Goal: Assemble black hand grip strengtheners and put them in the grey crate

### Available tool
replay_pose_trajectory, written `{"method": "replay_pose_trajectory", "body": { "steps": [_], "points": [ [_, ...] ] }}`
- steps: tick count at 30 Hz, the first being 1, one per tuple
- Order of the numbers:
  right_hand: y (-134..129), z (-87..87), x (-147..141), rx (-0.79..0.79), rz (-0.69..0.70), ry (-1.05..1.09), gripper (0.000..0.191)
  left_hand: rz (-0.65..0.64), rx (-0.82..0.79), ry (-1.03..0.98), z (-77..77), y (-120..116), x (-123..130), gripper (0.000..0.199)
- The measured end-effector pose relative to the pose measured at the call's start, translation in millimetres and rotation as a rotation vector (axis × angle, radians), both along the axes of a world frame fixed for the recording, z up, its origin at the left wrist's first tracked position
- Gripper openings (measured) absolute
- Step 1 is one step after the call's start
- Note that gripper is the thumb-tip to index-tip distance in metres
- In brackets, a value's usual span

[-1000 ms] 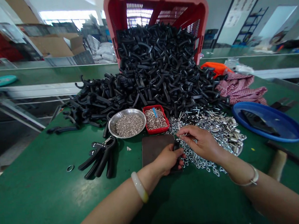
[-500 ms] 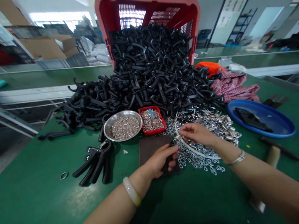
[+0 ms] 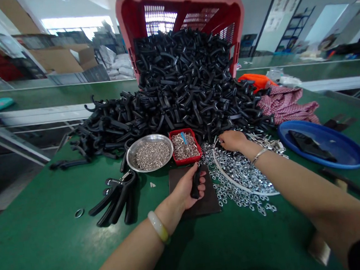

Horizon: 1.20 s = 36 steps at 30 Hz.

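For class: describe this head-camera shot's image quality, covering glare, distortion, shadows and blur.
In the head view, light through the red crate's mesh glares white; wide-angle distortion stretches the right forearm; the left hand holding a black handle throws a dark shadow on the green table; the metal rings show no obvious blur.

The left forearm (image 3: pixel 129 249) and right forearm (image 3: pixel 305 187) reach forward from the bottom of the view. The left hand (image 3: pixel 186 188) sits lower, fingers curled closed, thumb up. The right hand (image 3: pixel 232 141) stretches farther ahead, palm down, fingers loosely bunched.
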State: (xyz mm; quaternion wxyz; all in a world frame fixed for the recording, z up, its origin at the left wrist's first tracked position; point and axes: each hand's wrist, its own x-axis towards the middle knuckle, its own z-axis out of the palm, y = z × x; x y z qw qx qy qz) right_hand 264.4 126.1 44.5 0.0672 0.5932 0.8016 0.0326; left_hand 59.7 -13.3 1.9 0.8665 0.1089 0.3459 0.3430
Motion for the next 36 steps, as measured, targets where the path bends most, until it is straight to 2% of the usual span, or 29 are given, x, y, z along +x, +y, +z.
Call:
{"method": "replay_pose_trajectory", "body": {
  "steps": [3,6,9,11,13,17,20,22,27,31,33,36],
  "points": [
    [-2.9,7.8,15.8,0.001,0.003,0.038,0.025,0.003,0.001,-0.009,-0.7,0.9,0.5,0.038],
    [-18.7,18.2,21.6,0.014,-0.005,0.085,0.025,-0.005,0.001,0.007,-1.7,3.2,4.7,0.039],
    [-50.9,19.8,3.5,0.038,0.094,0.363,0.024,-0.002,0.012,0.004,-1.6,4.8,10.9,0.041],
    [-75.7,12.8,-17.4,0.040,0.232,0.562,0.022,0.011,0.020,-0.005,-0.1,4.2,14.4,0.038],
    [-97.1,1.2,-37.0,0.068,0.320,0.628,0.022,0.038,0.017,0.005,2.2,2.1,16.5,0.036],
    [-120.3,-20.3,-54.2,0.165,0.313,0.733,0.025,0.091,0.026,0.082,6.3,-3.4,17.2,0.034],
    [-123.4,-25.6,-52.1,0.195,0.261,0.879,0.020,0.144,0.054,0.146,7.9,-5.8,17.9,0.031],
    [-122.5,-24.9,-49.7,0.154,0.206,0.983,0.022,0.166,0.077,0.153,8.8,-6.2,19.0,0.030],
    [-119.6,-22.3,-49.6,0.127,0.175,1.089,0.024,0.191,0.113,0.100,11.6,-4.6,20.6,0.031],
    [-117.6,-21.2,-53.4,0.055,0.078,1.216,0.028,0.230,0.097,0.012,13.7,-3.9,20.7,0.028],
    [-116.5,-19.3,-54.8,0.074,0.094,1.180,0.026,0.219,0.070,-0.030,13.2,-4.2,21.0,0.028],
    [-114.8,-16.2,-55.5,0.180,0.208,1.042,0.017,0.230,0.086,0.033,10.7,-5.2,21.8,0.025]
  ]
}}
